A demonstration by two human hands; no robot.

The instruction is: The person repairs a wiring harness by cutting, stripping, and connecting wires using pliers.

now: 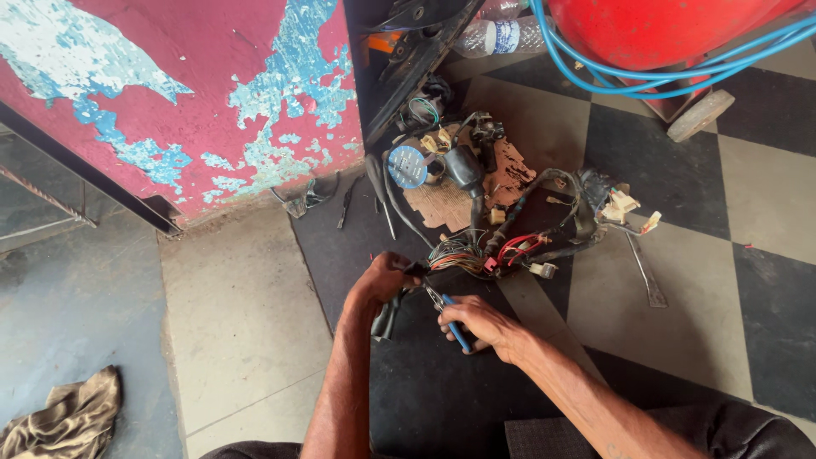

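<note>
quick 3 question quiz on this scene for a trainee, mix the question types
1. True or false: the right hand holds blue-handled pliers.
2. What does the left hand grip? A) a water bottle B) the wire bundle C) a rag
3. Fill in: the blue hose loops around a ___ tank.

Key: 1 true. 2 B. 3 red.

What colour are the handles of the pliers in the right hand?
Blue, seen in the head view: pliers in the right hand.
</note>
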